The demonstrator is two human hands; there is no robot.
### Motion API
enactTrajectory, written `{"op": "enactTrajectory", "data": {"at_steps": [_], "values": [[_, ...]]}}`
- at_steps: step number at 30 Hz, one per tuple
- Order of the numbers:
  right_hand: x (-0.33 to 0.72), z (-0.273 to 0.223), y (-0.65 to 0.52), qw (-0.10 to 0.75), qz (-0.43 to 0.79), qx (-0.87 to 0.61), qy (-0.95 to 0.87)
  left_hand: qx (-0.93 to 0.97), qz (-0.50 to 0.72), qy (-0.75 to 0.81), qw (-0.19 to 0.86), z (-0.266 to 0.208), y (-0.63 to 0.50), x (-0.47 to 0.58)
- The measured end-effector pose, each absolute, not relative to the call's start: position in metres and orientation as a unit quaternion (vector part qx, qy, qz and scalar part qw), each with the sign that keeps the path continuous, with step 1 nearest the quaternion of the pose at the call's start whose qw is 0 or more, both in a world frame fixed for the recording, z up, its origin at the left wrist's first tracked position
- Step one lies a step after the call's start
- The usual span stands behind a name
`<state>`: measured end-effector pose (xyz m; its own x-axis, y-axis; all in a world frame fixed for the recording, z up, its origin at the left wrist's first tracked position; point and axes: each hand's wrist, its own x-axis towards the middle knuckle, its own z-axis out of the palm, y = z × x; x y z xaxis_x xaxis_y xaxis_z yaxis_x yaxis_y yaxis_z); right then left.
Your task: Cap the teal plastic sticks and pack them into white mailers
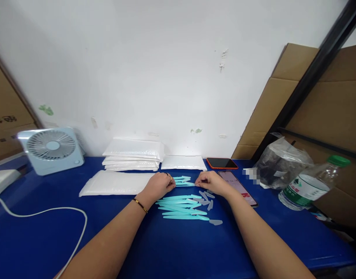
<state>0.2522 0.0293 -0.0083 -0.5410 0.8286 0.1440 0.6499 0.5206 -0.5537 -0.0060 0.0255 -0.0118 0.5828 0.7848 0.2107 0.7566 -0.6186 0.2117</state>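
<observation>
Several turquoise eyebrow razors lie in a loose row on the blue table, their blade ends to the right. Small clear blade caps are scattered by those ends. Farther back, my left hand is closed at the handle end of another eyebrow razor. My right hand pinches that razor's other end; whether a cap is between those fingertips I cannot tell. More turquoise razors lie just behind it, partly hidden by my left fingers.
White padded packs are stacked by the wall, with one pack left of my left hand. A small fan and white cable are left. Two phones, a plastic bag and a bottle stand or lie right.
</observation>
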Motion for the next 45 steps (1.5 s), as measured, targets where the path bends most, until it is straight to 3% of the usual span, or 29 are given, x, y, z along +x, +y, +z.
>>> {"op": "enactTrajectory", "data": {"at_steps": [11, 17, 23, 28, 33, 38, 45], "values": [[0.243, 0.003, 0.019, 0.238, 0.173, -0.465, -0.835, 0.860, 0.190, 0.473, 0.036, -0.010, 0.023, -0.004], [0.251, 0.015, 0.003, 0.116, 0.211, -0.471, -0.849, 0.877, 0.141, 0.425, 0.174, -0.007, 0.009, 0.002], [0.241, 0.006, 0.006, 0.114, 0.155, -0.467, -0.863, 0.838, 0.123, 0.497, 0.192, -0.009, 0.010, 0.001], [0.248, 0.001, 0.012, 0.140, 0.124, -0.477, -0.859, 0.830, 0.135, 0.521, 0.147, -0.008, 0.016, -0.008], [0.252, -0.007, 0.019, 0.199, 0.188, -0.490, -0.827, 0.854, 0.149, 0.494, 0.066, -0.010, 0.021, -0.011], [0.246, -0.015, 0.023, 0.219, 0.267, -0.485, -0.803, 0.864, 0.147, 0.479, 0.049, -0.011, 0.021, -0.009], [0.245, -0.012, 0.021, 0.231, 0.244, -0.483, -0.808, 0.861, 0.147, 0.484, 0.049, -0.011, 0.023, -0.013]]}}
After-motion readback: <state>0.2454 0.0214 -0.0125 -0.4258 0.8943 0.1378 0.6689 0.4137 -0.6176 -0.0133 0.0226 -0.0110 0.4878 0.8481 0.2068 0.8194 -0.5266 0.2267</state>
